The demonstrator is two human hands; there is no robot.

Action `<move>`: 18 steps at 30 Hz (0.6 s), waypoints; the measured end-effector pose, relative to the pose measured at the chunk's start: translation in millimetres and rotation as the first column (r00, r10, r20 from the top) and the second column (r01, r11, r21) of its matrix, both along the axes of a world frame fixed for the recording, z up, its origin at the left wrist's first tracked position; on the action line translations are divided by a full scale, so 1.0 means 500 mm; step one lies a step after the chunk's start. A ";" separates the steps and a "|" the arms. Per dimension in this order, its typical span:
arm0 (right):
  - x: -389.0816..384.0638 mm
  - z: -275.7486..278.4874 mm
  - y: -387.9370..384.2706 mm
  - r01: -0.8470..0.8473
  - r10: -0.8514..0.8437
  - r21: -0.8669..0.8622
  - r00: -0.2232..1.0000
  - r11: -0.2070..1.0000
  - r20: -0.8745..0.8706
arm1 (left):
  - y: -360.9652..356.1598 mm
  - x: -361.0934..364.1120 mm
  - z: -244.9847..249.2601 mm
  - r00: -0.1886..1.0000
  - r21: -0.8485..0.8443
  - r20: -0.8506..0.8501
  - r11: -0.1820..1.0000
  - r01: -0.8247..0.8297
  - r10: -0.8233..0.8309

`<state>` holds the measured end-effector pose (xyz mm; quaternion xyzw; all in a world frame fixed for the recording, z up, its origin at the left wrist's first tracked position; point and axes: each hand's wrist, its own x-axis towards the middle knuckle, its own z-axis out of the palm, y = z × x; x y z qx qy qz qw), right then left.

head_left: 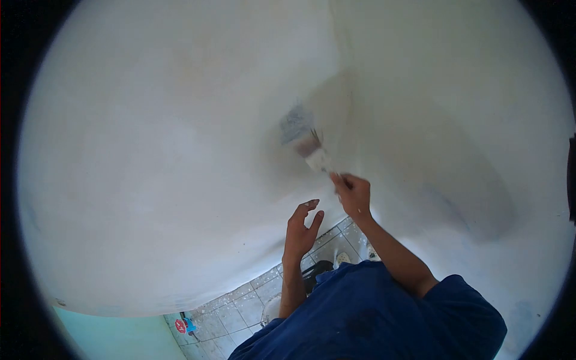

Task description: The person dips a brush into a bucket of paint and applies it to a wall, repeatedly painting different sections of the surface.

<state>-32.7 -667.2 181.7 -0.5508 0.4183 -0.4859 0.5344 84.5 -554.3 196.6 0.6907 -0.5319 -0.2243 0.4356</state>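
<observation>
My right hand (pixel 353 195) is closed around the handle of a paintbrush (pixel 315 157), whose ferrule is smeared white. The dark bristles are a little blurred and lie at or very near the white wall (pixel 168 138). Just above the bristles, a grey-blue patch (pixel 296 123) shows on the wall. Lower and to the left, my left hand (pixel 302 233) is held up in front of the wall with thumb and fingers apart, nothing in it.
Two walls meet at a corner (pixel 342 48) right of the brush. Below lies a tiled floor (pixel 231 321) spotted with white. A red and blue object (pixel 185 325) sits at the lower left, near a pale green surface (pixel 120 333). Light-coloured shoes (pixel 343 258) show beneath me.
</observation>
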 end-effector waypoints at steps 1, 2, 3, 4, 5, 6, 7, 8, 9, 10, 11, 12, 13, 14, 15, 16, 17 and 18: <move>-0.024 -0.037 0.018 -0.004 0.006 0.039 0.998 0.999 -0.064 | -0.002 0.000 -0.004 1.000 -0.002 -0.003 1.000 -0.009 0.009; -0.038 -0.058 0.027 -0.006 0.016 0.080 0.992 0.997 -0.129 | 0.001 0.000 -0.008 1.000 -0.001 -0.008 1.000 -0.020 0.020; -0.047 -0.056 0.024 -0.011 0.020 0.097 0.996 0.995 -0.086 | 0.000 -0.003 -0.013 0.999 0.003 -0.014 1.000 -0.031 0.031; -0.059 -0.043 0.029 -0.016 0.021 0.119 0.999 0.993 -0.044 | -0.002 -0.001 -0.020 0.999 0.005 -0.014 0.999 -0.040 0.040; -0.072 -0.028 0.038 -0.016 0.017 0.145 1.000 0.989 -0.002 | -0.002 0.003 -0.030 0.999 0.012 -0.013 0.999 -0.044 0.044; -0.079 -0.006 0.036 -0.017 0.014 0.111 1.000 0.994 0.026 | -0.003 0.004 -0.038 0.999 0.022 -0.012 0.999 -0.047 0.047; -0.079 0.029 0.026 -0.015 0.011 0.073 0.998 0.997 0.055 | -0.002 0.002 -0.039 0.999 0.027 -0.019 0.999 -0.047 0.048; -0.074 0.059 0.015 -0.011 0.009 0.030 0.996 0.999 0.086 | -0.003 0.001 -0.037 0.999 0.027 -0.026 0.999 -0.047 0.048; -0.065 0.080 0.009 -0.019 0.015 0.036 0.992 0.999 0.122 | -0.004 0.002 -0.033 0.998 0.025 -0.033 0.999 -0.048 0.048; -0.057 0.103 0.009 -0.026 0.019 0.042 0.988 0.999 0.156 | -0.004 0.001 -0.027 0.999 0.026 -0.035 0.999 -0.039 0.040; -0.047 0.114 0.009 -0.034 0.024 0.049 0.982 0.998 0.188 | -0.005 0.002 -0.025 0.999 0.028 -0.038 0.999 -0.030 0.031; -0.033 0.108 0.007 -0.040 0.030 0.062 0.988 0.997 0.155 | -0.003 0.002 -0.023 0.999 0.031 -0.041 0.999 -0.019 0.020; -0.011 0.084 0.000 -0.045 0.036 0.073 0.992 0.996 0.121 | -0.003 0.003 -0.023 0.999 0.026 -0.034 1.000 -0.011 0.011; 0.006 0.059 -0.007 -0.053 0.045 0.084 0.995 0.995 0.090 | -0.002 0.004 -0.022 1.000 0.020 -0.025 1.000 -0.005 0.006; 0.012 0.029 -0.008 -0.044 0.041 0.089 0.999 0.995 0.030 | -0.002 0.007 -0.020 1.000 0.015 -0.013 1.000 -0.002 0.002; 0.011 -0.009 -0.004 -0.036 0.039 0.090 0.999 0.995 -0.027 | -0.002 0.009 -0.017 1.000 0.018 -0.017 1.000 -0.006 0.006; 0.005 -0.041 0.000 -0.030 0.038 0.089 0.996 0.996 -0.085 | -0.002 0.008 -0.017 1.000 0.018 -0.022 1.000 -0.011 0.011; -0.002 -0.062 0.009 -0.012 0.022 0.137 0.997 0.991 -0.069 | -0.001 0.006 -0.019 0.999 0.021 -0.029 1.000 -0.017 0.017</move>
